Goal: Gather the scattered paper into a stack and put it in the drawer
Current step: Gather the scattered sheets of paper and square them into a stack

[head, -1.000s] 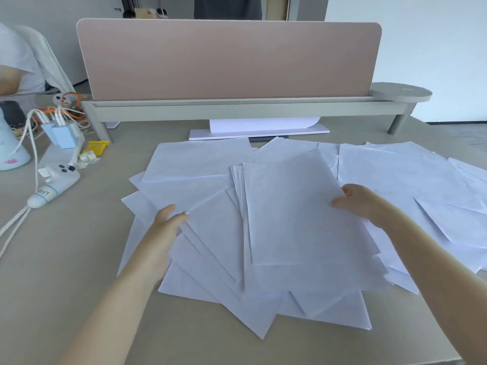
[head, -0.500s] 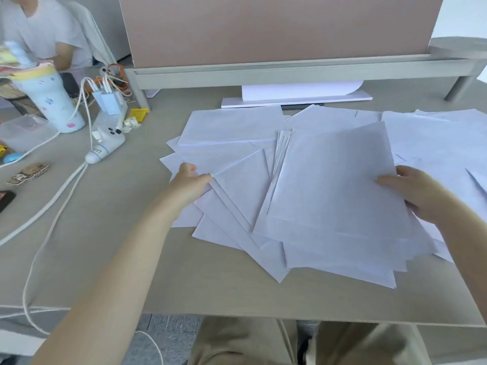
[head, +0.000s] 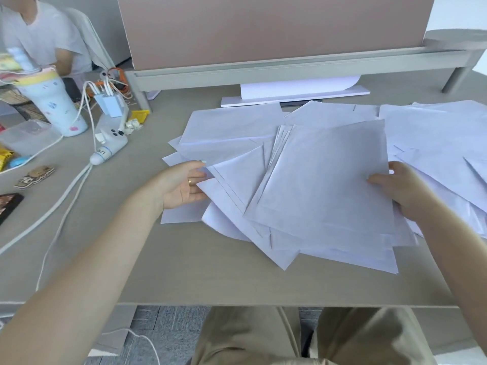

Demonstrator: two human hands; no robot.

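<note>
A: Across the desk (head: 184,272), from about 10 to 3 o'clock, the paper (head: 326,180) lay fanned and overlapping, not squared up. No drawer in shot.

B: Hands?

A: Left hand (head: 181,185) was at 9 o'clock of the pile, palm up, thumb on top of the sheet corners and fingers slid under them, so pinching the edge. Right hand (head: 403,188) was at 3 o'clock, thumb over the top sheet's edge, fingers tucked beneath (knuckles hid how many sheets).

B: More sheets?

A: Yes, loose ones past the right hand toward 2 o'clock.

B: Clutter?

A: At 10 o'clock: power strip (head: 110,146) with white cables, plus a pale cup (head: 59,106). Pink divider panel (head: 263,27) at 12.
</note>
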